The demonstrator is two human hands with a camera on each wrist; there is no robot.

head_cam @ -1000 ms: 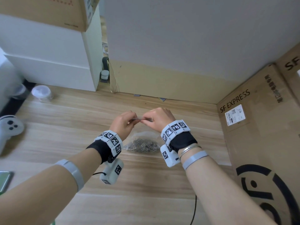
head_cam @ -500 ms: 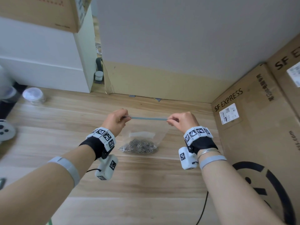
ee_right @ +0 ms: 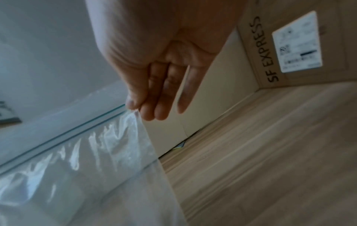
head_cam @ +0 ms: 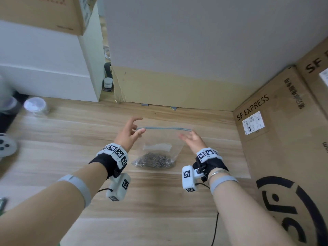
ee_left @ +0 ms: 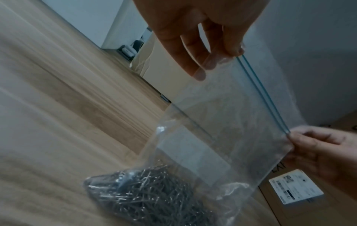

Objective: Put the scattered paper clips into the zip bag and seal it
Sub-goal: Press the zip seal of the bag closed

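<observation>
A clear zip bag (head_cam: 159, 139) stands upright on the wooden floor (head_cam: 159, 210), with a heap of metal paper clips (head_cam: 154, 159) in its bottom. Its blue zip strip (head_cam: 166, 128) runs level between my hands. My left hand (head_cam: 132, 130) is at the strip's left end, fingers spread, one fingertip just touching it. My right hand (head_cam: 190, 137) is at the right end with straight fingers. In the left wrist view the bag (ee_left: 222, 122) hangs below my left hand (ee_left: 203, 38), clips (ee_left: 150, 195) underneath. In the right wrist view my right hand (ee_right: 154, 76) touches the bag (ee_right: 86, 168) corner with its thumb tip.
A large SF Express cardboard box (head_cam: 284, 139) walls off the right side. A cardboard panel (head_cam: 177, 89) stands behind the bag. At the left are a white cabinet (head_cam: 44, 68), a small white-lidded jar (head_cam: 35, 105) and a white controller (head_cam: 5, 144). A black cable (head_cam: 215, 228) trails near my right arm.
My hands pinched the strip together at its middle, slid apart to its two ends, and now both have opened their fingers. The bag stays standing on the floor.
</observation>
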